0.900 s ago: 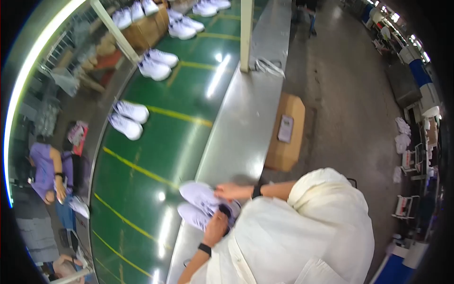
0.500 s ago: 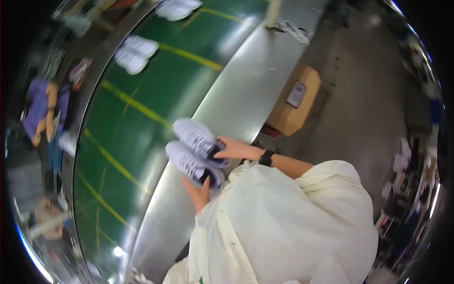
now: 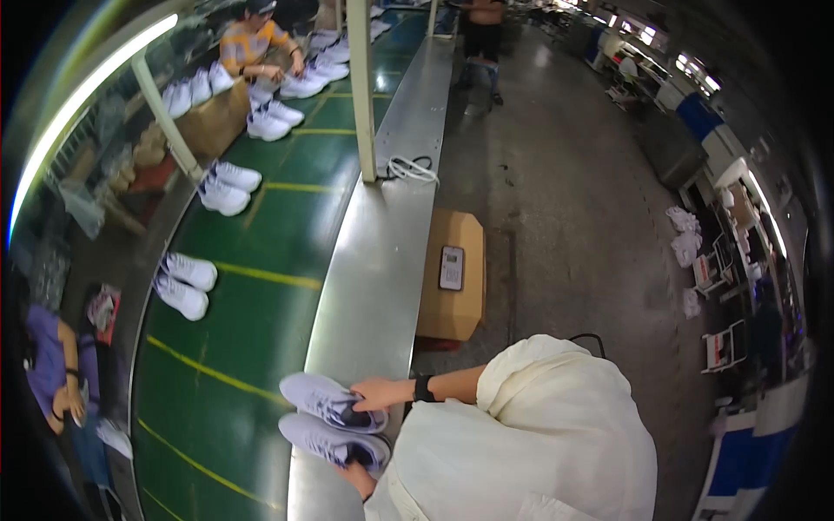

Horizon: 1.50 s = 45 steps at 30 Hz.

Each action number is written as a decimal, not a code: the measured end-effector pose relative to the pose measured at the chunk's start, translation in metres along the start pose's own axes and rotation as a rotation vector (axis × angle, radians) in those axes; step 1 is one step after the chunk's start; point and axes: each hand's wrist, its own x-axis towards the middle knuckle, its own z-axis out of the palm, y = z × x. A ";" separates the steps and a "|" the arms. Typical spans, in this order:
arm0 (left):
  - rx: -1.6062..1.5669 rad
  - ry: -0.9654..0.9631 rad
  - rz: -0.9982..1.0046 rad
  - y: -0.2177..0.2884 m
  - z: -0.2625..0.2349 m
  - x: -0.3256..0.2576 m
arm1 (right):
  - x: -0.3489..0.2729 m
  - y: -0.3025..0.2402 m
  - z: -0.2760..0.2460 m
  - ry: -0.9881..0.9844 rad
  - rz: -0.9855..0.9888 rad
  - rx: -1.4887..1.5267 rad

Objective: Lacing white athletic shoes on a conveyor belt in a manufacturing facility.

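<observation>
A pair of pale lavender-white sneakers lies side by side at the edge of the green belt and the metal ledge, toes pointing left. On the farther sneaker (image 3: 320,396), my right hand (image 3: 382,393) grips the collar, fingers at the dark opening. My left hand (image 3: 358,479) holds the nearer sneaker (image 3: 321,438) by its heel end; the shoe and my shirt partly hide its fingers. A black band circles my right wrist.
The green conveyor belt (image 3: 261,326) with yellow lines carries more white sneakers (image 3: 187,285) along its far side. Beside the metal ledge (image 3: 373,260) rise a pale post (image 3: 360,95) and a cardboard box (image 3: 456,304) with a phone (image 3: 451,267). Co-workers sit across the belt.
The view has swung up and to the right, showing more of the belt and aisle. Both hands stay on the sneakers; my left thumb no longer shows at the nearer shoe's opening.
</observation>
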 end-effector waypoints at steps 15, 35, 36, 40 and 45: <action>-0.540 0.077 0.237 0.152 -0.047 0.033 | -0.036 -0.105 -0.056 0.116 -0.279 0.519; -0.700 0.190 0.358 0.229 -0.089 -0.014 | -0.091 -0.178 -0.034 0.011 -0.689 0.432; -0.702 0.198 0.350 0.228 -0.089 -0.018 | -0.093 -0.178 -0.032 0.000 -0.685 0.429; -0.583 0.263 0.319 0.220 -0.090 -0.028 | -0.099 -0.176 -0.026 0.003 -0.783 0.340; -0.626 0.310 0.290 0.223 -0.086 -0.036 | -0.103 -0.170 -0.026 -0.006 -0.811 0.262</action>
